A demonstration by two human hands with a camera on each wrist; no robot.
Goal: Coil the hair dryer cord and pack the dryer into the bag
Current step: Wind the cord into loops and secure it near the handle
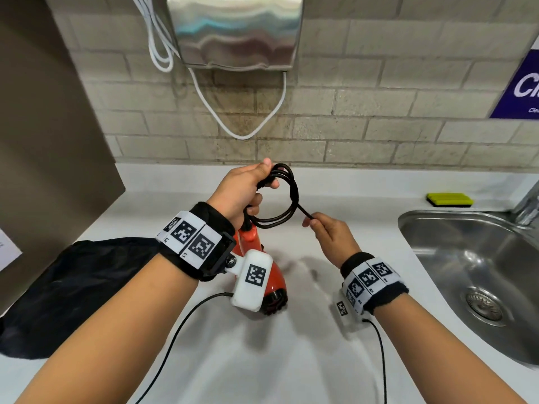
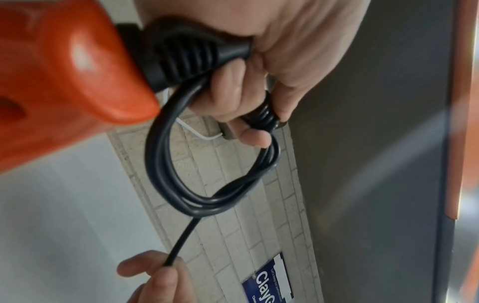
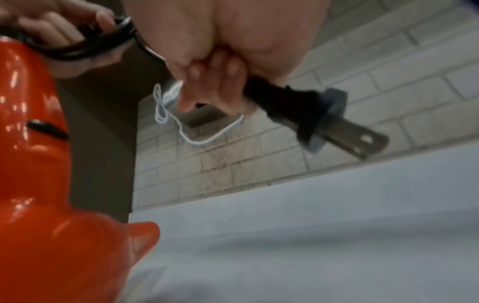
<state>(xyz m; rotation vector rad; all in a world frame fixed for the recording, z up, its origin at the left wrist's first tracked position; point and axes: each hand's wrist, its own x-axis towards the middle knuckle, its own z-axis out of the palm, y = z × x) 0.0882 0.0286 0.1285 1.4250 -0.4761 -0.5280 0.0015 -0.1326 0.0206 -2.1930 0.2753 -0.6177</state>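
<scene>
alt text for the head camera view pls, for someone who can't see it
Over a white counter, the left hand holds a coiled black cord above an orange hair dryer, while the right hand pinches the cord's free end. A black bag lies left; a steel sink sits right.

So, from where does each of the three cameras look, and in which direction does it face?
Head: worn on the head, looking down at the white counter; both forearms, left hand and right hand show.
Left wrist: looks along the left hand, which grips the coiled black cord by the orange plastic hair dryer.
Right wrist: looks along the right hand, which holds the black two-prong plug.
Shared: all views show the dryer, the cord and the grey brick wall.
</scene>
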